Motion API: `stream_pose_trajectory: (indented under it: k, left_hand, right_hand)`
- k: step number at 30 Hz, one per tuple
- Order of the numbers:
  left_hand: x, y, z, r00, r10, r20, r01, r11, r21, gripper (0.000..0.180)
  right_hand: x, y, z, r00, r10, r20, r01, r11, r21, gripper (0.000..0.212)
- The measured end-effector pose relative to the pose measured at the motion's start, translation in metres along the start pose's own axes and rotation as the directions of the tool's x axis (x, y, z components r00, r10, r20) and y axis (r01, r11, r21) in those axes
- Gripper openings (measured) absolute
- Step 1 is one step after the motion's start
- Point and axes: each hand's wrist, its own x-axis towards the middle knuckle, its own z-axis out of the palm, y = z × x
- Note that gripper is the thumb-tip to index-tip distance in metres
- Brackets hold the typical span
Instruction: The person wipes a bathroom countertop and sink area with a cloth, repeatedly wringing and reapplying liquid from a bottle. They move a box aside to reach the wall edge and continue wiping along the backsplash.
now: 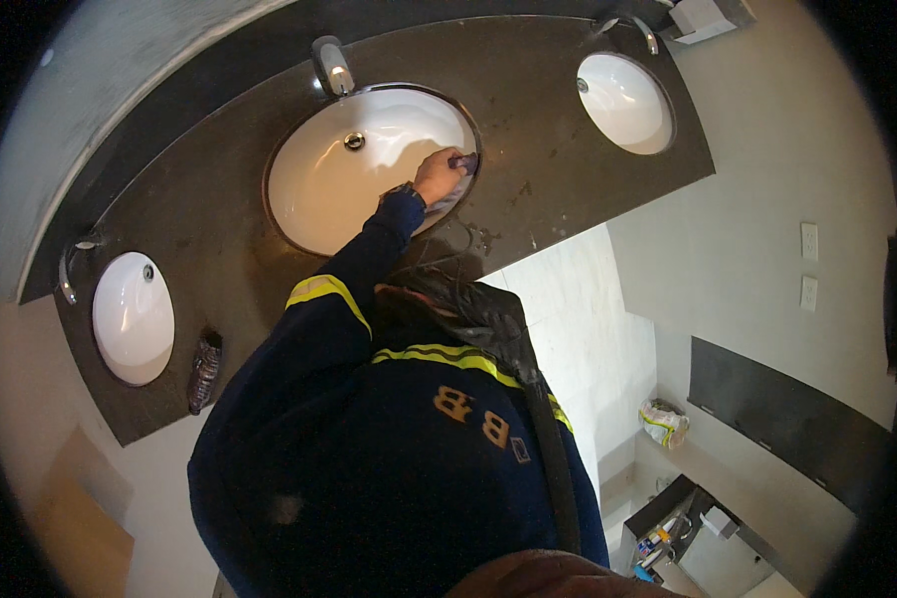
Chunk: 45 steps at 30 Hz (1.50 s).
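My left hand (439,177) reaches over the middle sink, its fingers closed round a small dark greyish-purple cloth (463,161). The cloth touches the right inner edge of the white oval basin (319,189), close to the rim. A dark wristband circles my left wrist, below a navy sleeve with a yellow reflective band. My right hand does not show. Behind the basin stands a chrome faucet (335,68), and a round metal drain (355,142) lies toward the back of the bowl.
Smaller oval sinks flank it at left (130,319) and right (628,105), each with a curved faucet. A dark, ridged, elongated object (205,374) lies on the brown counter (528,110). Wet marks spot the counter's front. A dark bag (468,309) hangs against my front.
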Motion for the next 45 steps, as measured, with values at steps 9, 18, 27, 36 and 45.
stream_pose_trajectory:
  k: [9,18,27,36,45]
  left_hand:
    - [0.022,-0.032,0.016,0.999,-0.008,0.052,0.021,0.967,-0.253,0.03]
    - [0.044,-0.022,0.03,0.992,-0.089,-0.094,0.055,0.947,-0.316,0.027]
    - [0.101,-0.023,0.033,0.918,-0.2,-0.342,0.1,0.953,-0.287,0.033]
    - [0.055,-0.043,0.033,0.975,-0.113,0.189,0.17,0.931,-0.322,0.027]
    - [-0.005,0.039,-0.053,0.718,-0.038,0.695,-0.294,0.889,0.352,0.047]
  right_hand:
    - [-0.013,-0.035,0.011,0.999,0.04,0.005,-0.04,0.999,-0.028,0.051]
    - [-0.009,-0.05,0.014,0.999,0.05,0.016,-0.049,0.998,-0.033,0.049]
    - [0.001,-0.03,0.023,1.0,-0.012,-0.012,0.011,0.997,-0.08,0.044]
    - [0.017,-0.021,0.031,0.999,-0.023,0.035,0.025,0.999,-0.037,0.043]
    - [0.064,-0.055,0.007,0.992,0.095,0.085,-0.106,0.986,0.131,0.049]
